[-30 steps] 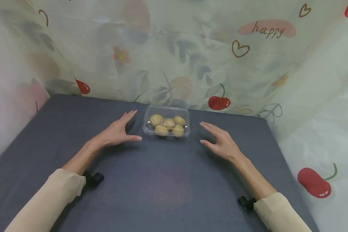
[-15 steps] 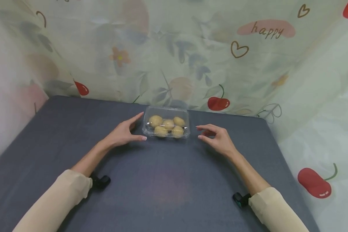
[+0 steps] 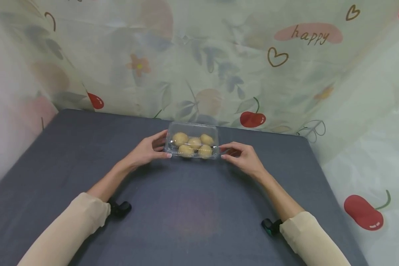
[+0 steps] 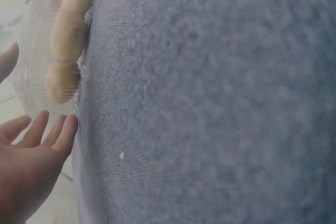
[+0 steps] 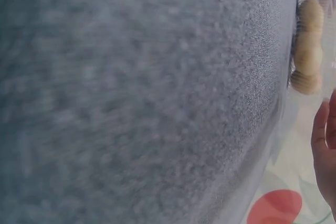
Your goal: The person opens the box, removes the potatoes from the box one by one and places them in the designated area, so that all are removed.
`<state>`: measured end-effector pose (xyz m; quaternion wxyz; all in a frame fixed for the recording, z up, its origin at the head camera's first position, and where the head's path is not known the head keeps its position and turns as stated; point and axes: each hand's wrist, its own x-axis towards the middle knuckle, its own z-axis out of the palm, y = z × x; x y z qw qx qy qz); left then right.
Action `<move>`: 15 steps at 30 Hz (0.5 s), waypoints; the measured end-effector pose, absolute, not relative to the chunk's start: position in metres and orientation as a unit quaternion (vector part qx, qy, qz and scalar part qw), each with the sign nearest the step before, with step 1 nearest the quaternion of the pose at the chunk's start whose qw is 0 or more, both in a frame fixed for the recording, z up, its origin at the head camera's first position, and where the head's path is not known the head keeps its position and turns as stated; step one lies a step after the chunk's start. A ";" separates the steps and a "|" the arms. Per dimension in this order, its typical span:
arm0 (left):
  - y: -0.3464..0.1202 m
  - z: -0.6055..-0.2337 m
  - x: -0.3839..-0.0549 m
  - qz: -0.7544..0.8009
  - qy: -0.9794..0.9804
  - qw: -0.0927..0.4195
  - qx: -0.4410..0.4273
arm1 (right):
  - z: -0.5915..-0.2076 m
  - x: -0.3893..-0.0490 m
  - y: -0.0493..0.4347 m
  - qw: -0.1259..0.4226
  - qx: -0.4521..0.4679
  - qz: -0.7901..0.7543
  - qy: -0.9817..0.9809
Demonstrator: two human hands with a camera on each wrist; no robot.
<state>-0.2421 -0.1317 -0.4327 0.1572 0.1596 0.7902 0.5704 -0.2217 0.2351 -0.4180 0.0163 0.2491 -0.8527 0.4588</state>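
A clear plastic clamshell box (image 3: 193, 129) sits near the table's far edge in the head view. Inside lie several round, yellowish potatoes (image 3: 186, 150), also visible through the wall in both wrist views. My left hand (image 3: 145, 150) is at the box's left end, thumb by the front corner and fingers by the side, not curled round it. The left wrist view shows its fingers (image 4: 63, 135) extended close to the plastic; contact is hard to tell. At the right end, my right hand (image 3: 244, 158) has gently bent fingers beside the wall, its thumb just short of the front corner.
Dark grey cloth covers the table (image 3: 186, 221). A patterned curtain (image 3: 119, 55) with cherries and flowers hangs right behind the far edge and along both sides. Each wrist wears a small black camera (image 3: 120, 209) below a cream sleeve.
Both hands have moved inward to the ends of the box, the left one rightward and the right one leftward. The box stays where it was on the table.
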 end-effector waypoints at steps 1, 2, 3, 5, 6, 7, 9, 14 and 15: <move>-0.131 -0.433 -0.242 0.574 0.788 0.155 0.158 | -0.419 -0.223 0.235 0.014 0.249 0.464 -0.850; -0.130 -0.433 -0.242 0.577 0.787 0.153 0.157 | -0.420 -0.224 0.234 0.012 0.251 0.470 -0.847; -0.129 -0.433 -0.243 0.578 0.787 0.150 0.158 | -0.421 -0.225 0.234 0.009 0.251 0.474 -0.844; -0.128 -0.435 -0.243 0.581 0.786 0.143 0.156 | -0.422 -0.226 0.233 0.005 0.249 0.481 -0.840; -0.127 -0.435 -0.244 0.582 0.787 0.139 0.153 | -0.422 -0.226 0.232 0.003 0.246 0.481 -0.841; -0.126 -0.436 -0.244 0.581 0.788 0.136 0.151 | -0.422 -0.226 0.232 0.001 0.243 0.480 -0.843; -0.126 -0.437 -0.245 0.582 0.790 0.133 0.143 | -0.417 -0.224 0.229 -0.003 0.240 0.480 -0.844; -0.126 -0.437 -0.247 0.583 0.791 0.133 0.131 | -0.395 -0.212 0.218 -0.014 0.244 0.483 -0.841; -0.126 -0.437 -0.248 0.584 0.790 0.133 0.131 | -0.392 -0.211 0.216 -0.015 0.245 0.484 -0.840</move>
